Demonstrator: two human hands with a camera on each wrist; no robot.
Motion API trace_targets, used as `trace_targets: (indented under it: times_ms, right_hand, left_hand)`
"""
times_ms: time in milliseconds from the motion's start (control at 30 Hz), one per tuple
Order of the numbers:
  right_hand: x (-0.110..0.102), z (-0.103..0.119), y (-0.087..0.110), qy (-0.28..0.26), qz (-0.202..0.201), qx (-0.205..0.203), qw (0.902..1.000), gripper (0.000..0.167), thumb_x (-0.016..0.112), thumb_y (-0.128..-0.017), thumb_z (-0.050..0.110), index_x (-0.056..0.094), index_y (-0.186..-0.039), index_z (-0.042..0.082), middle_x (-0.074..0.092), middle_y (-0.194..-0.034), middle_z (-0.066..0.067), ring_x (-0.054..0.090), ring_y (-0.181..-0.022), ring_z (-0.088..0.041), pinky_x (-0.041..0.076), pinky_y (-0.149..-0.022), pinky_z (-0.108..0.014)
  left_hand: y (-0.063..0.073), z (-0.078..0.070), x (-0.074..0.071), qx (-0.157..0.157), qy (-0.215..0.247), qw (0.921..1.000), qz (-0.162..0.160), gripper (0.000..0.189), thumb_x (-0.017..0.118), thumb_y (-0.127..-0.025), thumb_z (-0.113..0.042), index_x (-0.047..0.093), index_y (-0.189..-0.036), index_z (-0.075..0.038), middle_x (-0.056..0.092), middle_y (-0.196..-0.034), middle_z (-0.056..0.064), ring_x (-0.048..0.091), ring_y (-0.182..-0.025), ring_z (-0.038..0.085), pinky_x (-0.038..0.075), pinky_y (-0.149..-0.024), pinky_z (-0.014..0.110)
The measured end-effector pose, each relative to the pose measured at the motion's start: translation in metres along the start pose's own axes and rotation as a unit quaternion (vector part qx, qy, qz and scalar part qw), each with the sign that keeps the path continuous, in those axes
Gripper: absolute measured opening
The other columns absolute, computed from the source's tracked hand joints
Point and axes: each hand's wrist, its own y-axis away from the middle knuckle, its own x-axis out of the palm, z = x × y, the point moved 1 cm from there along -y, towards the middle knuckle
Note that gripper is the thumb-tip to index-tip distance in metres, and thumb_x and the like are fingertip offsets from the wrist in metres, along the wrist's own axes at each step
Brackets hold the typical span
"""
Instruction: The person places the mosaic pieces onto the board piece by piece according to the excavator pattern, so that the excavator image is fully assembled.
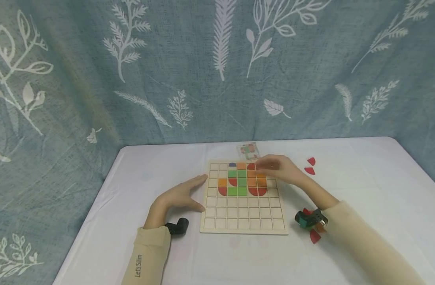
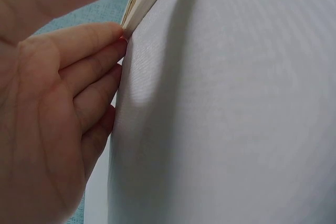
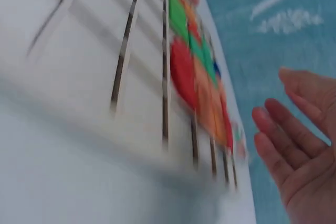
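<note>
A wooden grid board lies flat on the table, its upper cells filled with green, red, orange and blue pieces. My left hand rests at the board's left edge, thumb and fingertips touching it; in the left wrist view the fingers lie fairly straight against the rim. Above the board's upper right corner hovers my right hand. The right wrist view has its fingers loosely bent and apart, with nothing seen between them. Near that hand are a red piece and orange squares.
Behind the board lies a pattern card. Loose red quarter-round pieces are to the right, and more red and orange pieces lie partly hidden under the right wrist. A blue-grey leaf-print cloth hangs behind the white table.
</note>
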Motion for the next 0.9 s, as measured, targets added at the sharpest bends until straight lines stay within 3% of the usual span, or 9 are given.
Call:
trace_targets:
  times_ms: [133, 333, 500, 700, 900]
  right_hand:
    - [-0.023, -0.011, 0.016, 0.010, 0.000, 0.035, 0.9994, 0.035, 0.066, -0.085, 0.013, 0.059, -0.116, -0.002, 0.063, -0.113, -0.019, 0.060, -0.105, -0.030, 0.048, -0.093, -0.040]
    - [-0.059, -0.020, 0.036, 0.074, 0.014, 0.100, 0.9921, 0.037, 0.063, -0.087, 0.015, 0.058, -0.120, -0.001, 0.063, -0.115, -0.018, 0.059, -0.107, -0.032, 0.049, -0.090, -0.043]
    - [-0.081, -0.025, 0.050, 0.120, -0.049, 0.124, 0.9838, 0.036, 0.062, -0.088, 0.019, 0.059, -0.118, -0.001, 0.062, -0.115, -0.019, 0.058, -0.106, -0.034, 0.051, -0.085, -0.044]
    - [-0.094, -0.038, 0.061, 0.131, -0.128, 0.159, 0.9701, 0.037, 0.059, -0.090, 0.021, 0.058, -0.119, -0.003, 0.061, -0.115, -0.022, 0.057, -0.107, -0.035, 0.048, -0.090, -0.048]
    - [-0.095, -0.044, 0.067, 0.136, -0.135, 0.162, 0.9680, 0.034, 0.061, -0.089, 0.017, 0.059, -0.116, -0.004, 0.062, -0.113, -0.023, 0.058, -0.105, -0.036, 0.048, -0.090, -0.047]
  left_hand:
    - [0.000, 0.000, 0.001, 0.001, 0.005, 1.0000, 0.003, 0.103, 0.083, -0.063, -0.027, 0.025, -0.146, -0.009, 0.020, -0.152, 0.012, 0.015, -0.140, 0.031, 0.016, -0.113, 0.048]
    - [0.000, 0.002, 0.001, 0.001, 0.005, 1.0000, -0.002, 0.103, 0.083, -0.063, -0.027, 0.025, -0.146, -0.010, 0.020, -0.152, 0.011, 0.016, -0.140, 0.031, 0.016, -0.113, 0.048]
    - [-0.001, 0.004, 0.001, 0.002, 0.003, 1.0000, -0.003, 0.104, 0.083, -0.063, -0.029, 0.025, -0.146, -0.010, 0.020, -0.152, 0.011, 0.015, -0.140, 0.030, 0.016, -0.113, 0.048]
    - [-0.001, 0.005, 0.001, 0.001, 0.003, 1.0000, -0.004, 0.104, 0.083, -0.062, -0.029, 0.025, -0.147, -0.011, 0.020, -0.153, 0.011, 0.015, -0.140, 0.030, 0.016, -0.113, 0.049]
    - [0.000, 0.003, 0.002, 0.002, 0.003, 1.0000, -0.002, 0.103, 0.083, -0.063, -0.028, 0.025, -0.146, -0.011, 0.020, -0.153, 0.011, 0.015, -0.140, 0.030, 0.016, -0.113, 0.049]
